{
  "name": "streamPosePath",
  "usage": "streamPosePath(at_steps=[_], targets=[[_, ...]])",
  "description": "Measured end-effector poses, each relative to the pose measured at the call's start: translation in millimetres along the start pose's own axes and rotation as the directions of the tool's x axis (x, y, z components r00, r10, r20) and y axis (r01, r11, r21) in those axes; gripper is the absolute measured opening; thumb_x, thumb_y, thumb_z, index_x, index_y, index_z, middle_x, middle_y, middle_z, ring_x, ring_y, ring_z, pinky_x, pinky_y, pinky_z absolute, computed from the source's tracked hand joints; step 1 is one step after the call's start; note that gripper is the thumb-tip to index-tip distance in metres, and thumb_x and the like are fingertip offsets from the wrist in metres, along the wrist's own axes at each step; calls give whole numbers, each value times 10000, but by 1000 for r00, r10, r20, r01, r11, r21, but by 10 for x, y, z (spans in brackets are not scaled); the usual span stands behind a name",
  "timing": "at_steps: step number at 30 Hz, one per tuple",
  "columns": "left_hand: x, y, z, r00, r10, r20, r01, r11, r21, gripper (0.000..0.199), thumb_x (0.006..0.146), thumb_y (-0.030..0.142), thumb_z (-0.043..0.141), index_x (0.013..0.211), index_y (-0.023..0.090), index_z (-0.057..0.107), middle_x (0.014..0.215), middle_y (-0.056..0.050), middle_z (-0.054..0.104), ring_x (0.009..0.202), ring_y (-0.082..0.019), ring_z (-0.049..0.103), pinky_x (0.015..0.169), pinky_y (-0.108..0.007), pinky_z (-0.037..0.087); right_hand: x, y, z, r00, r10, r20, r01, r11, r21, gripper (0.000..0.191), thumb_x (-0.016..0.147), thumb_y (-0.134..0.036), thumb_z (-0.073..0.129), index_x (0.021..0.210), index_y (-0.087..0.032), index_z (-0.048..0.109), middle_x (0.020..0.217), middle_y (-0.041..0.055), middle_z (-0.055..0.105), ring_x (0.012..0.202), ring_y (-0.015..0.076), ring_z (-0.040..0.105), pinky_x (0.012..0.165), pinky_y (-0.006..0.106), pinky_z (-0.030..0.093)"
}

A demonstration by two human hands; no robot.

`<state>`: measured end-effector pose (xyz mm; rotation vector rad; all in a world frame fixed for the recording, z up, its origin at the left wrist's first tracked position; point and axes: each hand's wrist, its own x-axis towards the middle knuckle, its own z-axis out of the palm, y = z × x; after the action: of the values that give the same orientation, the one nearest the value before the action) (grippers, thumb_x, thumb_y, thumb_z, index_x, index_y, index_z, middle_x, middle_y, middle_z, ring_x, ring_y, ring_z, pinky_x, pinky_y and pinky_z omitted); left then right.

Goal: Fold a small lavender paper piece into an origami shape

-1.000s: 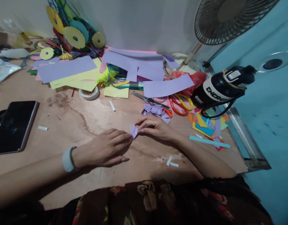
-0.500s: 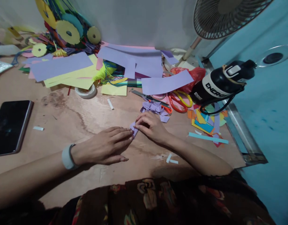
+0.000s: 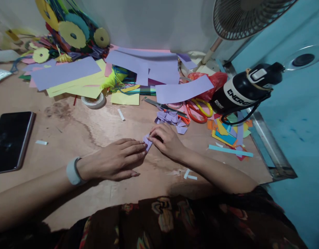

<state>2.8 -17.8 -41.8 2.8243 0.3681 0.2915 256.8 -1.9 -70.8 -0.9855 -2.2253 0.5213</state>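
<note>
A small piece of purple paper (image 3: 148, 145) lies on the wooden table between my hands. My left hand (image 3: 123, 158) rests flat, its fingers stretched out and their tips touching the paper's left edge. With thumb and forefinger, my right hand (image 3: 166, 141) pinches the paper at its upper right side. Just beyond the right hand is a pile of folded purple paper pieces (image 3: 170, 118). Behind that pile lies a box cutter (image 3: 164, 107), partly among other things. How the paper under the fingertips is folded is partly hidden.
Scissors (image 3: 197, 112), a black bottle (image 3: 242, 88) and colored scraps (image 3: 227, 133) are to the right. Purple sheets (image 3: 164, 71) and a tape roll (image 3: 94, 101) lie toward the back. A phone (image 3: 12, 141) sits at left; a fan (image 3: 249, 17) stands back right.
Both hands keep nearly the same hold on the purple paper. The whole view has shifted slightly, and the left hand sits marginally further left in it.
</note>
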Motion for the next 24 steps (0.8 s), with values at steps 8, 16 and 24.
streamPosePath(at_steps=[8,16,24], targets=[[14,9,46,998,-67,-10,66,997,-24,712,1001,502,516,1550,102,303,1449,-208,539,1315,-322,526,1109,-459,404,5,-1,-2,1000,18,6,-18,1000,17,102,975,-226,608,877,-212,583,938,62,650,919,218,576,837,377,451],[59,46,62,997,-73,-11,73,994,79,678,1013,544,467,1524,108,375,1370,-195,570,1258,-335,533,1092,-463,418,-3,16,8,1000,0,-20,0,1000,24,108,971,-227,618,873,-211,577,927,56,653,905,209,582,823,368,447],[61,10,43,999,-38,-20,39,998,46,596,1001,501,515,1452,112,478,1351,-193,575,1257,-345,516,1073,-478,446,10,17,6,1000,23,-9,-23,999,31,119,971,-239,619,863,-215,575,928,58,649,914,211,578,826,371,441]])
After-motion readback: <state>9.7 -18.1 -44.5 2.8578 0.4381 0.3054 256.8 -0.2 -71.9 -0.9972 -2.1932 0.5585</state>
